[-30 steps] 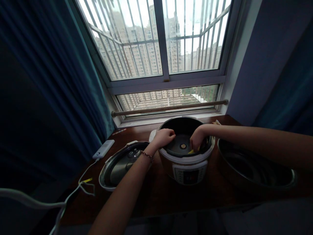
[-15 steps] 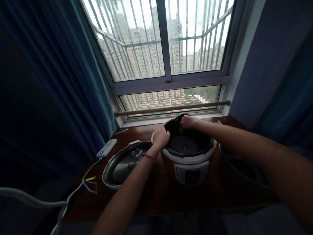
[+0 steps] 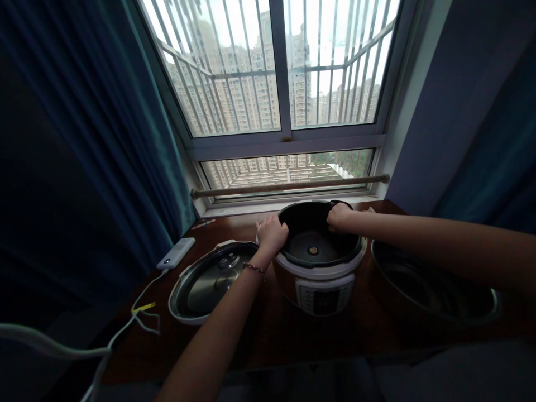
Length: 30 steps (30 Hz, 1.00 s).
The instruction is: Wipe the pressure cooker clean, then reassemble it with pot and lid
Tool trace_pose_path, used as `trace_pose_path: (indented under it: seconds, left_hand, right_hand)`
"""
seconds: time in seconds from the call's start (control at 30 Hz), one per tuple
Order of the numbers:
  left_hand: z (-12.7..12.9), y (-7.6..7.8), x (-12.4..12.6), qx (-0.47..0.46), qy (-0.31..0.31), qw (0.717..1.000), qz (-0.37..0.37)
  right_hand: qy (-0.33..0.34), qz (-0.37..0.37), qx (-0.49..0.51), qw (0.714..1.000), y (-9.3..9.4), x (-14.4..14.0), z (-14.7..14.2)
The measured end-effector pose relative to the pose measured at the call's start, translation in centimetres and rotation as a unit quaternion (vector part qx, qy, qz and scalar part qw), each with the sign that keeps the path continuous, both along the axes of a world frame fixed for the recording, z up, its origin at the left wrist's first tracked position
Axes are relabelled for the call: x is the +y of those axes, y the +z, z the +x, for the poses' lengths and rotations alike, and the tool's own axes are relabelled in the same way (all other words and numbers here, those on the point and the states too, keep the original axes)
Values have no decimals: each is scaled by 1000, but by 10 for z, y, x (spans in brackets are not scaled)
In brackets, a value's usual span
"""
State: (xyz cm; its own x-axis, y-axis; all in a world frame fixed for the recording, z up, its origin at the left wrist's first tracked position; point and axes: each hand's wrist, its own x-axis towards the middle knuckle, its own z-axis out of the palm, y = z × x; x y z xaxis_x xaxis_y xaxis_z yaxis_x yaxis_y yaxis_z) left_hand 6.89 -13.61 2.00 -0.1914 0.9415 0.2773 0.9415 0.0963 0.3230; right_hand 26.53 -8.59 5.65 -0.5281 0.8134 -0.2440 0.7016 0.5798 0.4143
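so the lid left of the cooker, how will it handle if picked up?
The lid looks rigid, metal-lined, so probably stiff and fairly heavy. It lies inverted on its dome on the table, so it may rock if pushed. The smooth rim could be slippery.

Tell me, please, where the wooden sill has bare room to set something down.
Bare wood shows in front of the pressure cooker, between the lid and the metal bowl, and behind the lid toward the power bank. It is crowded at the cooker rim, where the left hand and right hand rest.
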Motion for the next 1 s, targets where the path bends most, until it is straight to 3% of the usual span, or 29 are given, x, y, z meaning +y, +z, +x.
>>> trace_pose_path:
  seconds: [0.17,0.3,0.5,0.6,0.7,0.87,1.0]
  left_hand:
    - [0,1,-2,-25,6,1000,5]
    - [-4,1,0,-40,19,999,8]
    - [-8,-3,0,-54,31,998,15]
    - [-7,-4,0,-53,31,998,15]
    - [-5,-3,0,-50,27,998,14]
    - [-4,-2,-1,-45,17,999,21]
    - [-5,-1,-2,-44,20,999,21]
  right_hand:
    - [-69,-121,-53,989,3,-19,-6]
    - [-61,-244,-25,968,6,-32,-10]
    - [-35,-399,131,907,12,-57,-19]
    - [-63,-431,292,851,6,-67,-22]
    - [-74,-453,347,818,3,-70,-18]
    - [-27,-448,238,861,13,-60,2]
    - [-5,-375,70,924,15,-43,12]
